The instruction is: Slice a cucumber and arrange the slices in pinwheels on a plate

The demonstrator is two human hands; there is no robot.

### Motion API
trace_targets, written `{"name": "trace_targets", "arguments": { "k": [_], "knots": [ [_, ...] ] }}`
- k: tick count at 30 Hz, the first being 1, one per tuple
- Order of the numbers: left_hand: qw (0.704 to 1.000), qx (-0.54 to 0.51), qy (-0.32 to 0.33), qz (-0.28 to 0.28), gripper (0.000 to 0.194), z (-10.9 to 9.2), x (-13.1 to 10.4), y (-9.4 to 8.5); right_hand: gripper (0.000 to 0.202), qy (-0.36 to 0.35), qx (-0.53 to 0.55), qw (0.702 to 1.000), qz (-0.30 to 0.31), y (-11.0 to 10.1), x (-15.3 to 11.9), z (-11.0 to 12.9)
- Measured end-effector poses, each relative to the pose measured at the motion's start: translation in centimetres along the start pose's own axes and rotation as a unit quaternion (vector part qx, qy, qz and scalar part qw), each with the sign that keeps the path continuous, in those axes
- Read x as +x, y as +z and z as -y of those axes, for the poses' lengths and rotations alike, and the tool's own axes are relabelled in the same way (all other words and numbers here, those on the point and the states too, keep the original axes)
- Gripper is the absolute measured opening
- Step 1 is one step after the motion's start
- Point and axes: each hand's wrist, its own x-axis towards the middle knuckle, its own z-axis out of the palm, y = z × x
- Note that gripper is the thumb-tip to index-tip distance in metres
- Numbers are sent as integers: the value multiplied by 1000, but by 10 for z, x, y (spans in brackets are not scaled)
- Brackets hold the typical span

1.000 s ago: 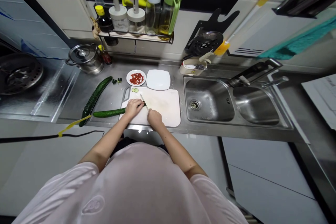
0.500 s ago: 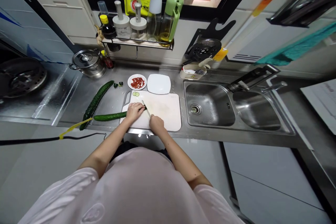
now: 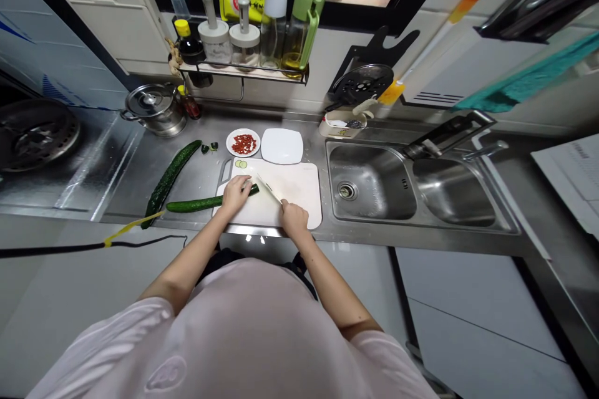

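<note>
My left hand (image 3: 236,193) is closed over a long green cucumber (image 3: 194,204), close to its right end, which shows beyond the fingers. The cucumber lies partly on a white cutting board (image 3: 266,215) and partly on the counter. In my right hand (image 3: 294,218) is a kitchen knife (image 3: 270,189), its blade slanting up and left, a little right of the cucumber's cut end. Two pale cucumber slices (image 3: 241,164) rest at the board's upper left. A second, whole cucumber (image 3: 171,182) lies on the counter to the left, with dark green end pieces (image 3: 209,147) near its top.
Behind the board stand a plate of chopped red pieces (image 3: 244,143) and a white square plate (image 3: 282,146). A double sink (image 3: 374,184) is to the right. A lidded pot (image 3: 154,109) stands back left, below a shelf of bottles and jars (image 3: 246,65).
My right hand has moved right with the knife, drawing the blade away from the cucumber's end. My left hand still holds the cucumber. The view has shifted slightly.
</note>
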Motion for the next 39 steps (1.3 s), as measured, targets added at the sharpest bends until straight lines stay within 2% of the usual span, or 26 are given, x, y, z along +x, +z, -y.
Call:
{"name": "trace_targets", "arguments": {
  "k": [3,6,8,10,14,17,26,30,32,36,39],
  "knots": [
    [995,-51,-62,-66,29,1,5,-3,30,12,-8,999,-48,-3,0,-6],
    [983,-122,-114,-74,29,1,13,-6,34,15,-5,994,-109,-3,0,-13],
    [980,-153,-113,-49,29,-2,18,-9,40,10,-2,990,-142,-1,0,-17],
    [985,-155,-80,-12,28,-8,21,-14,43,0,-1,986,-167,1,0,-20],
    [993,-84,-2,82,30,-27,21,-21,46,-24,-2,980,-199,5,-1,-24],
    [991,-23,24,131,34,-36,21,-21,45,-39,-7,975,-219,6,-2,-25],
    [983,-35,41,175,19,-45,19,-12,45,-54,5,973,-226,17,-5,-32],
    [985,-32,49,161,15,-56,18,-9,44,-32,17,976,-215,24,-5,-37],
    [989,-50,23,138,16,-54,21,-6,42,-17,27,977,-211,28,-5,-41],
    [989,-64,-122,52,23,-29,39,0,40,16,49,979,-197,33,-6,-50],
    [982,-21,-186,12,26,-2,56,6,38,28,62,981,-184,34,-6,-53]
  ]
}}
